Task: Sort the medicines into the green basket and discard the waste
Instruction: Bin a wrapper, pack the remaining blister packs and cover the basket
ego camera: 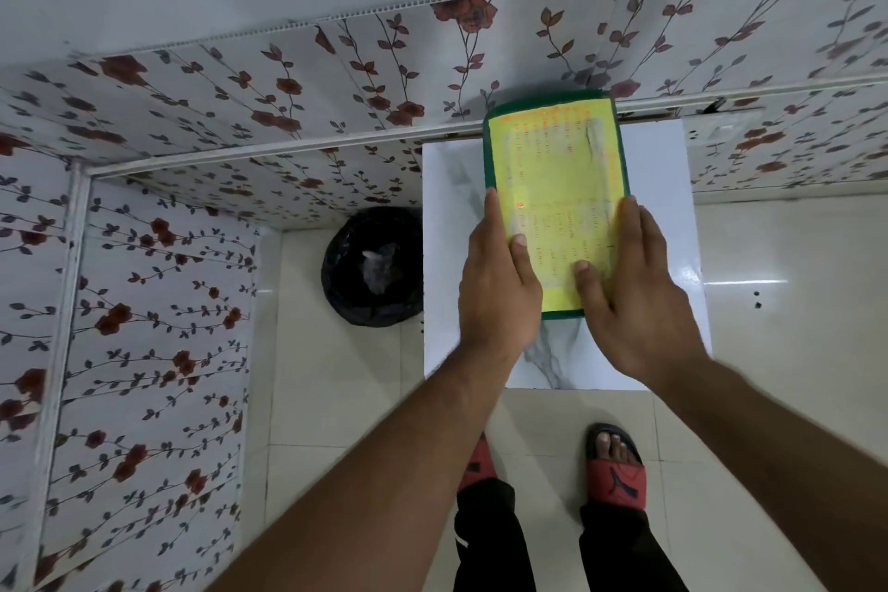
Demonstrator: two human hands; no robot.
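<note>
Both of our hands grip the green basket (489, 149) by its near end: our left hand (499, 284) clasps the left rim with its thumb laid over the top, and our right hand (634, 288) clasps the right rim the same way. We see the basket resting on a white bench (447, 303) with grey marble veining and a glossy top. A bright yellow printed sheet (557, 188), its text too blurred to read, lies across the basket and hides its contents. We see pale glossy floor tiles (326, 389) around the bench and white wall panels (168, 303) patterned with red flowers on dark vines at the far and left sides. Left of the bench stands a round bin (372, 267) lined with a crinkled black bag (346, 298).
</note>
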